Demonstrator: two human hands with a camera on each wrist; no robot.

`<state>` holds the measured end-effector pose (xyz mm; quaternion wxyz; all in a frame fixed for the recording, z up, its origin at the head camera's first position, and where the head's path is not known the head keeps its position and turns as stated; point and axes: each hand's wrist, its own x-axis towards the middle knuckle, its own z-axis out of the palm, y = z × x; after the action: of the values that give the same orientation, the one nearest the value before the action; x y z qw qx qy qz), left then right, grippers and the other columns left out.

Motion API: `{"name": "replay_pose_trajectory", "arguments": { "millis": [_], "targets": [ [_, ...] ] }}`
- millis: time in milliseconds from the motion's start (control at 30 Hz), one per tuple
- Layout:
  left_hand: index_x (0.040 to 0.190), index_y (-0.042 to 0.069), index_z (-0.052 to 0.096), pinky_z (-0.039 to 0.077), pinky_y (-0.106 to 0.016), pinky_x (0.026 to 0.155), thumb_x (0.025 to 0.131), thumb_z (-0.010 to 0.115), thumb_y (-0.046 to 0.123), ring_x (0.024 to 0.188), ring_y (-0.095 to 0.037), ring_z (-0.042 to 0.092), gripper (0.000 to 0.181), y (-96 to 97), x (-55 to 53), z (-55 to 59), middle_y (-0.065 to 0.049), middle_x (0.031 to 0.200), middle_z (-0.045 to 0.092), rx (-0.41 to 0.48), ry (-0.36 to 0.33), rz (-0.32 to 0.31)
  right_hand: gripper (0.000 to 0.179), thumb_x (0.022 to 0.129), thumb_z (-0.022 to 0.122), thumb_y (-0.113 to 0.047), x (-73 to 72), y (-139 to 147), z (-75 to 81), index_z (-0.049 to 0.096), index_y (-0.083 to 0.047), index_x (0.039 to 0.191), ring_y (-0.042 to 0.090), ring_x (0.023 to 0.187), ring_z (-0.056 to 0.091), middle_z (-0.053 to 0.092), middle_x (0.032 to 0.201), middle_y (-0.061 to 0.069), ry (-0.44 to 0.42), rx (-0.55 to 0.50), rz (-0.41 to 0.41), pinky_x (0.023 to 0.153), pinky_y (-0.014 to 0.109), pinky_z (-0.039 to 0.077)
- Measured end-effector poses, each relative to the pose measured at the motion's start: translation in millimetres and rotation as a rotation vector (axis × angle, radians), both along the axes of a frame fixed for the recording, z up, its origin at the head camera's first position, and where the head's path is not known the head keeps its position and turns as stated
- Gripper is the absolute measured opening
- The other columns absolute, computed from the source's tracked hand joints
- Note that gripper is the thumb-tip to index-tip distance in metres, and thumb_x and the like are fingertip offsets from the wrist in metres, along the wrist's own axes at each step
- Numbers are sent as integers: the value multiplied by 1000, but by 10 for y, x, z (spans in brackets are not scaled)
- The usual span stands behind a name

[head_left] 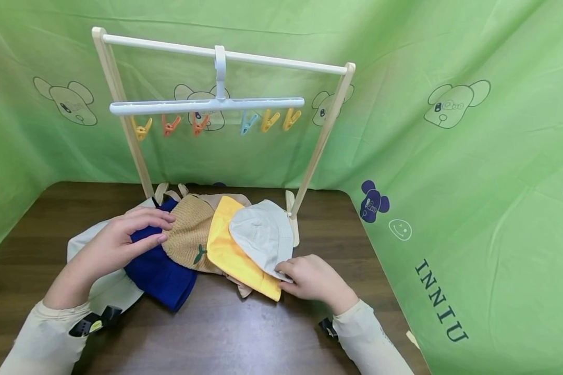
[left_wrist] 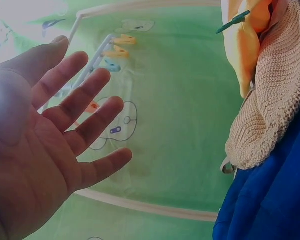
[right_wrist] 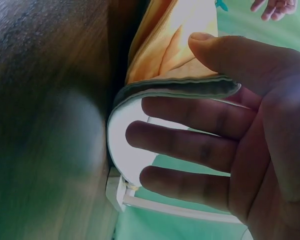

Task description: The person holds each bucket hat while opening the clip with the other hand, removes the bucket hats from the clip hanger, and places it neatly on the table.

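Observation:
A pile of hats lies across the table under a drying rack. At the right end, my right hand (head_left: 316,281) holds the brim of a white bucket hat (head_left: 258,229) between thumb and fingers; the brim edge (right_wrist: 175,87) shows between them in the right wrist view. Beneath it lies a yellow hat (head_left: 232,260), overlapping a tan knitted hat (head_left: 187,226) with a green sprout. My left hand (head_left: 114,239) hovers over a dark blue hat (head_left: 161,273), its fingers spread and the palm bare in the left wrist view. A pale hat (head_left: 110,294) sits partly under the blue one.
Behind the hats stands a wooden rack (head_left: 323,138) with a white top bar (head_left: 281,62). From the bar hangs a pale blue hanger (head_left: 192,106) carrying several coloured clips (head_left: 200,125). A green printed curtain (head_left: 403,156) surrounds the brown table (head_left: 225,338).

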<state>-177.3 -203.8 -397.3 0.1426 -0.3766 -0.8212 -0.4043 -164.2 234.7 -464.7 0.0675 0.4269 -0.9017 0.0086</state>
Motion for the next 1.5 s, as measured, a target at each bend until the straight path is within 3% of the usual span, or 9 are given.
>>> {"name": "replay_pose_trajectory", "arguments": {
  "millis": [367,567,933,1200,1500],
  "targets": [
    [112,24,74,40,-10,99,85,76,-8,121,-3,58,42,-7,-18,-15,0,123,70,-15,4,-2,28,88,79,-43,8,-18,-5,68,-22,103,2,60,45,59,75,-13,-80,23,-43,54,27,44],
    [112,24,74,41,-10,98,86,76,-8,121,-4,59,41,-10,-23,-8,0,123,71,-18,7,-6,35,88,78,-45,7,-30,17,66,-22,110,2,64,49,63,82,-11,-190,17,-87,59,26,47],
    [113,24,75,39,-9,100,88,76,-3,120,-6,59,37,-18,-12,3,0,124,70,-44,-14,7,38,85,80,-46,-9,-51,10,63,-23,109,3,65,51,63,83,-11,-222,28,-112,60,27,48],
    [111,30,73,41,-9,97,93,74,6,120,-12,60,30,-24,-4,-6,4,125,69,-125,-61,25,47,80,83,-52,21,-104,71,61,-24,111,5,66,52,65,85,-9,-295,48,-190,61,29,48],
    [109,30,72,40,-9,97,94,74,8,117,-14,61,26,-17,3,-15,1,123,69,-157,-57,14,52,75,88,-51,-1,-148,104,60,-25,110,6,66,52,64,85,-9,-358,75,-218,63,30,47]
  ]
}}
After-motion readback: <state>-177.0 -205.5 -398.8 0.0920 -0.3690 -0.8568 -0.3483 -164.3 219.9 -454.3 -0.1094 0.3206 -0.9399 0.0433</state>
